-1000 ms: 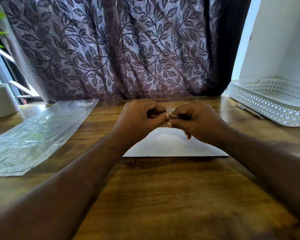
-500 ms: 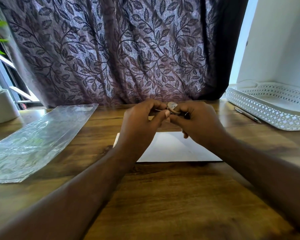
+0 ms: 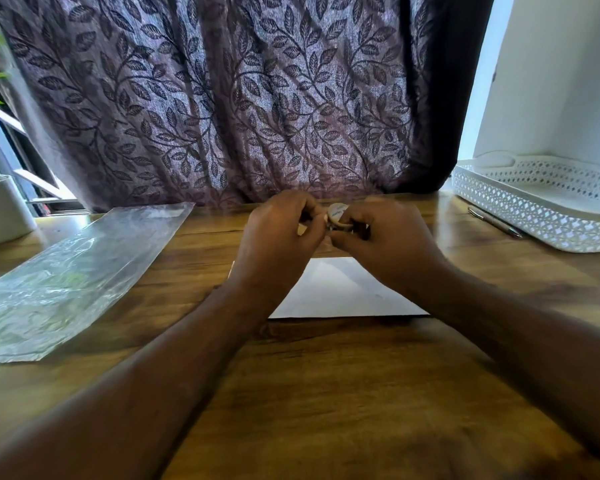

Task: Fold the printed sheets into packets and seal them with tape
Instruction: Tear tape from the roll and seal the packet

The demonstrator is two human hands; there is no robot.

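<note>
A small roll of tape (image 3: 337, 216) with a pale printed core is held between both hands above the table's middle. My right hand (image 3: 381, 240) grips the roll from the right. My left hand (image 3: 278, 237) pinches at the roll's left edge with thumb and fingertips; any tape end there is too small to see. Below the hands a folded white sheet (image 3: 340, 292) lies flat on the wooden table (image 3: 326, 393), partly hidden by both wrists.
A long clear plastic bag (image 3: 73, 275) lies at the left. A white perforated tray (image 3: 548, 206) stands at the back right with a pen (image 3: 494, 221) beside it. A white pot (image 3: 0, 209) sits far left. A leaf-patterned curtain (image 3: 239, 98) hangs behind the table.
Both hands have risen a little off the sheet with the tape roll, which now shows more of its printed face. The sheet has not moved.
</note>
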